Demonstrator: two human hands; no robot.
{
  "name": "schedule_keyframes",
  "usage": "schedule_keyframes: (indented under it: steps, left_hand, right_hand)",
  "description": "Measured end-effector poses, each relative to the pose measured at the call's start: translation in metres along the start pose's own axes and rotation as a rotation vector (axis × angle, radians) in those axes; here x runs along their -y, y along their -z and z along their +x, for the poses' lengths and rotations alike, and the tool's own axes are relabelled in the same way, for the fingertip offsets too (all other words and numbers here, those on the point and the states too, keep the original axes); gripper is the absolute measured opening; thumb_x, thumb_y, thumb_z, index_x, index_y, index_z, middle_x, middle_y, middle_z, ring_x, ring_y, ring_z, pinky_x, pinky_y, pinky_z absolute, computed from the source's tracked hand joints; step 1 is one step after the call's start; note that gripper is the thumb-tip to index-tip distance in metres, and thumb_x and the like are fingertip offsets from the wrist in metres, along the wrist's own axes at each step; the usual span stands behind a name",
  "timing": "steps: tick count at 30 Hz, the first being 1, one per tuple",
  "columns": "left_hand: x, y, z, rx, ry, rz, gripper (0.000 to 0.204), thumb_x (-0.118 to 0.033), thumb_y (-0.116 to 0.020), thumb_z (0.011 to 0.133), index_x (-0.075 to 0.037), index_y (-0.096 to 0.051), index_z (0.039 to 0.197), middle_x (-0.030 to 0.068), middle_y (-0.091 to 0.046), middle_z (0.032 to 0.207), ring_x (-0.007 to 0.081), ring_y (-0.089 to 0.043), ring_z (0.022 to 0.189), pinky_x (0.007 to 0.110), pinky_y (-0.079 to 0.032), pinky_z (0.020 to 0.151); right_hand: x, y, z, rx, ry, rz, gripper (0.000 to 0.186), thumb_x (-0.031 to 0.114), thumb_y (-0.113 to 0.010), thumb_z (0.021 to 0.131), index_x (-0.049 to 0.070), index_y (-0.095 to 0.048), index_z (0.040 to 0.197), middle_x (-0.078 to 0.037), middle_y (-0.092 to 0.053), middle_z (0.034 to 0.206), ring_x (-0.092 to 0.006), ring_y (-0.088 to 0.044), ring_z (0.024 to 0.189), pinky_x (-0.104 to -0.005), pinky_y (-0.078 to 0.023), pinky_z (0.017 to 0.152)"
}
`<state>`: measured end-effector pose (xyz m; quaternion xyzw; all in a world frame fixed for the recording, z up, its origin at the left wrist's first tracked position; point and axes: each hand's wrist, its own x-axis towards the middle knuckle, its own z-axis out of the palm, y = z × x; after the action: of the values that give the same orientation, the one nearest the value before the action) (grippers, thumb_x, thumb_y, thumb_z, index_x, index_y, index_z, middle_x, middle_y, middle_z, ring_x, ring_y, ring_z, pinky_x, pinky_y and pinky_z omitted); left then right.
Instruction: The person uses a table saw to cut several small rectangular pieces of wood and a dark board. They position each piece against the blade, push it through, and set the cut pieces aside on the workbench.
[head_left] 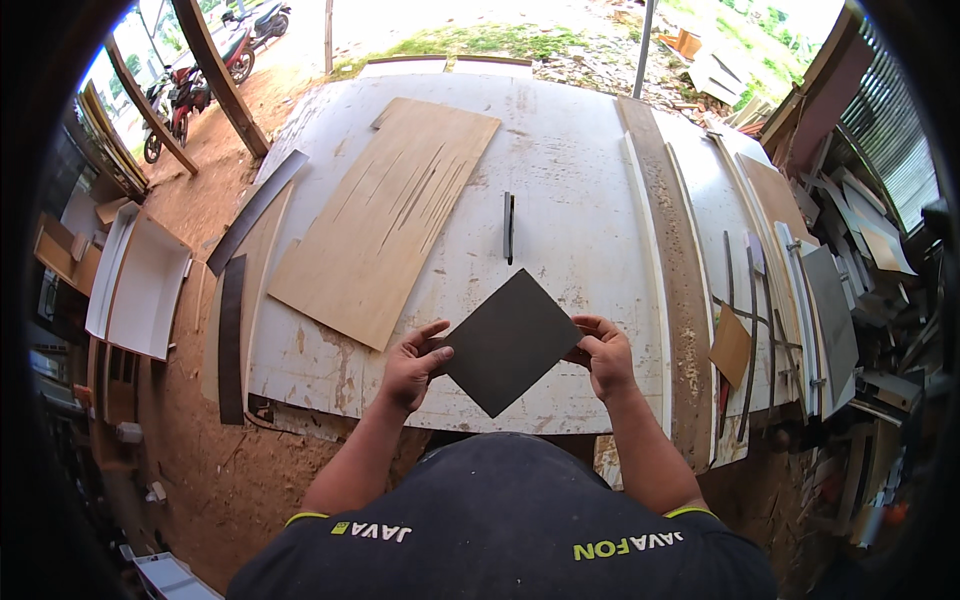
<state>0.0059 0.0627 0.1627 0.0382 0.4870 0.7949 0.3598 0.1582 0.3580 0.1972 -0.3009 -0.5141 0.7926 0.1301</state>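
Between my two hands I hold a flat dark grey square panel, turned so that one corner points toward me. My left hand pinches its left corner with thumb and fingers. At the right corner my right hand grips the edge, its thumb on the near face and some fingers hidden behind. The panel is held above the white, stained worktable. Just beyond it a narrow black object sits on the table; its kind I cannot make out.
A large plywood sheet with long splits lies at the table's left. Dark curved strips line the left edge. To the right run a long brown board, thin dark strips and a small tan piece. Stacked panels crowd the far right.
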Motion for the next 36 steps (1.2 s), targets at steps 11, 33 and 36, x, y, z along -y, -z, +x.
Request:
schedule_keyframes:
  steps: [11,33,36]
  left_hand:
    - [0.014,-0.001,0.001,-0.155,0.117,0.077,0.014,-0.009,-0.071,0.099,0.003,-0.073,0.106,0.0095,-0.076,0.096,0.0144,-0.071,0.079,0.029,-0.059,0.077]
    - [0.06,0.06,-0.011,-0.387,0.326,0.302,0.032,-0.03,-0.052,0.106,-0.003,-0.065,0.117,0.0089,-0.075,0.101,0.0178,-0.072,0.088,0.032,-0.055,0.079]
    - [0.067,0.088,-0.011,-0.495,0.258,0.334,0.028,-0.026,-0.053,0.105,-0.004,-0.066,0.116,0.0074,-0.073,0.095,0.0147,-0.07,0.083,0.029,-0.053,0.073]
  right_hand:
    - [-0.006,-0.013,-0.001,-0.073,-0.226,0.239,0.035,0.0,-0.044,0.094,0.0,-0.064,0.122,-0.012,-0.073,0.103,-0.0256,-0.072,0.08,-0.0417,-0.063,0.077]
    - [-0.056,0.005,-0.009,0.268,0.689,-1.398,0.031,0.02,-0.079,0.086,0.013,-0.076,0.115,-0.007,-0.07,0.12,-0.0287,-0.061,0.116,-0.0449,-0.05,0.098]
    - [-0.081,0.029,-0.002,0.195,0.493,-1.544,0.051,0.03,-0.085,0.081,0.017,-0.071,0.128,-0.014,-0.063,0.138,-0.0364,-0.054,0.129,-0.0489,-0.046,0.108]
